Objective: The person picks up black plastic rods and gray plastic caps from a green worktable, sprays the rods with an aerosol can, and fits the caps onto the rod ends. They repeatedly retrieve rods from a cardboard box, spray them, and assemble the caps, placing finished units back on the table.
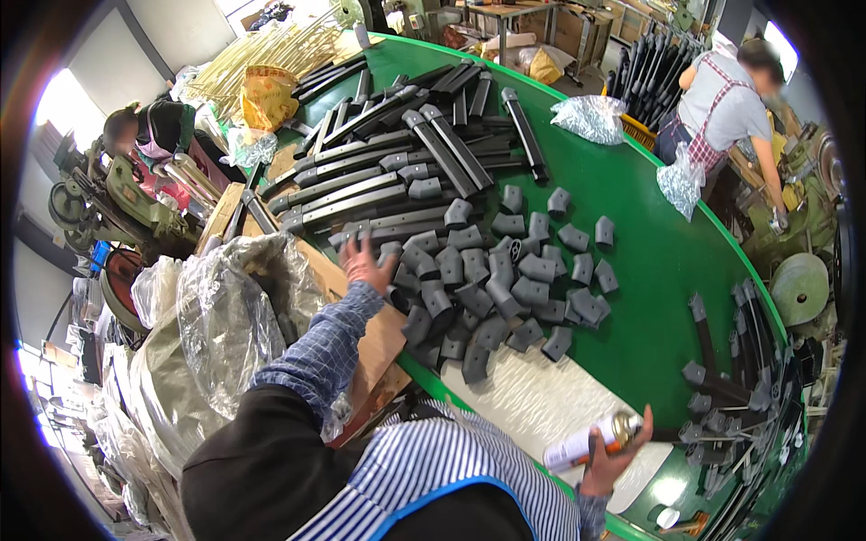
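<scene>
My left hand (363,266) is stretched out with fingers spread at the left edge of a heap of dark grey elbow-shaped plastic fittings (492,334). It is nearest the end of a long black bar (406,222) with a grey end piece; whether the fingertips touch it I cannot tell. My right hand (603,471) is wrapped round a spray can (577,448) with a white label and a metallic top, tilted over a pale textured sheet (514,397) at the table's near edge. One finger points up beside the can's top.
Many black bars (442,149) lie piled across the green table (649,334). Plastic bags (588,119) sit on its far right edge. Clear sheeting (225,316) covers things at my left. One person (726,99) works at the right, another (162,131) at the left. Assembled parts (731,397) lie right.
</scene>
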The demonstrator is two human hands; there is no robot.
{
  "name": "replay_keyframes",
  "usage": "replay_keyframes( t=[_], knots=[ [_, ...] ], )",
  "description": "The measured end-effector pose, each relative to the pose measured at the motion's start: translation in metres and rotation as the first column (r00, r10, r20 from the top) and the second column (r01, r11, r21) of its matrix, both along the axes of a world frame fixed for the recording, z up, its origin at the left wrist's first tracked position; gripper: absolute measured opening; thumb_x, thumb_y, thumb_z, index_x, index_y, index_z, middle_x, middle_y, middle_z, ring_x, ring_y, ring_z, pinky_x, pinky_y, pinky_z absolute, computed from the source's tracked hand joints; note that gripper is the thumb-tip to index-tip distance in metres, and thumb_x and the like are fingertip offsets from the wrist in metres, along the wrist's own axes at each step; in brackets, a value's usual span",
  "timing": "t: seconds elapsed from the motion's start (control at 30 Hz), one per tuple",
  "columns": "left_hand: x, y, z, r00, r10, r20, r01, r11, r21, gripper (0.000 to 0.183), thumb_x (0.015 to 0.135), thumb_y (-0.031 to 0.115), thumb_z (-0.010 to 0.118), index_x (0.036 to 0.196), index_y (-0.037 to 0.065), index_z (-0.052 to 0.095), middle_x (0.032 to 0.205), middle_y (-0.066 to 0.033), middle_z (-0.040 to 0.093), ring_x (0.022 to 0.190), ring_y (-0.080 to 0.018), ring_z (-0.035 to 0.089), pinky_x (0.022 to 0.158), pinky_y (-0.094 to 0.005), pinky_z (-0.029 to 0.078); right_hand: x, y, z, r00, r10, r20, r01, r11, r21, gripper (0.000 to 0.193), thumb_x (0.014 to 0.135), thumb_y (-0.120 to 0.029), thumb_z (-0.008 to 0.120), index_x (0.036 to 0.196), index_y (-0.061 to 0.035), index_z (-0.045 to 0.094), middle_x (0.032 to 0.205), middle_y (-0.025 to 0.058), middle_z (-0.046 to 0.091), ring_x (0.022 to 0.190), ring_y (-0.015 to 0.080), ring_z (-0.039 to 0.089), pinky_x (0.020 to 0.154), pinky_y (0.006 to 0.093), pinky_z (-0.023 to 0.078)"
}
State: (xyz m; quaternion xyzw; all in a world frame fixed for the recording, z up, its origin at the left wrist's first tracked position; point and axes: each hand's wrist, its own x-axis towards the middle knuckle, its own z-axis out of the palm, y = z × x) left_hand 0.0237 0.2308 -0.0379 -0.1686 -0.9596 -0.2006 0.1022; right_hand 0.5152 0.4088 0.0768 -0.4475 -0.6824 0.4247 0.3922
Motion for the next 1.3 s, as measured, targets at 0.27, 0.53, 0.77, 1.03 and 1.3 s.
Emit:
replay_keyframes(
  t=[0.27,0.53,0.77,1.03,1.3],
  knots=[
    [0.022,0.052,-0.076,0.951,0.200,0.235,-0.220,0.974,0.059,0.068,0.084,0.055,0.063,0.143,0.027,0.047,0.141,-0.0169,0.045,0.133,-0.0383,0.038,0.114,-0.0559,0.023,0.029,0.003,-0.023,0.987,0.057,0.148,-0.041,0.993,-0.112,0.078,0.091,-0.032,0.072,0.151,-0.0096,0.026,0.141,0.0215,0.048,0.120,0.0387,0.054,0.098,0.0465,0.048],
    [0.063,0.143,-0.067,0.970,-0.002,0.242,-0.042,0.983,0.178,0.073,0.080,0.055,0.067,0.139,0.016,0.050,0.138,-0.0227,0.045,0.132,-0.0422,0.037,0.114,-0.0551,0.021,0.006,0.041,-0.032,0.994,0.066,0.089,-0.057,0.993,-0.104,0.091,0.068,0.004,0.077,0.147,-0.0058,0.033,0.145,0.0125,0.033,0.126,0.0291,0.045,0.110,0.0405,0.039],
    [0.106,0.103,-0.029,0.891,-0.455,0.011,0.431,0.852,0.299,0.082,0.072,0.045,0.076,0.142,0.014,0.046,0.148,-0.0238,0.034,0.137,-0.0460,0.029,0.116,-0.0586,0.020,0.024,0.040,-0.020,0.993,-0.069,0.100,0.071,0.997,-0.010,0.089,0.074,-0.009,0.080,0.149,-0.0049,0.032,0.146,0.0129,0.033,0.126,0.0286,0.044,0.106,0.0413,0.042],
    [0.172,-0.002,-0.050,0.357,-0.784,0.508,0.929,0.242,-0.279,0.067,0.070,0.065,0.070,0.129,0.032,0.062,0.152,-0.0225,0.030,0.139,-0.0500,0.025,0.113,-0.0698,0.011,0.074,0.005,-0.016,0.837,-0.548,-0.017,0.542,0.832,-0.113,0.081,0.073,0.005,0.077,0.143,-0.0075,0.040,0.121,0.0105,0.055,0.109,0.0222,0.053,0.091,0.0346,0.050],
    [0.203,0.086,-0.060,0.325,-0.896,0.302,0.940,0.270,-0.209,0.068,0.071,0.057,0.075,0.129,0.024,0.063,0.145,-0.0278,0.030,0.136,-0.0533,0.022,0.115,-0.0671,0.014,0.163,-0.021,-0.021,0.576,-0.743,-0.342,0.752,0.645,-0.134,0.079,0.073,0.018,0.067,0.143,-0.0092,0.039,0.132,0.0052,0.044,0.114,0.0186,0.048,0.099,0.0329,0.047]
  ],
)
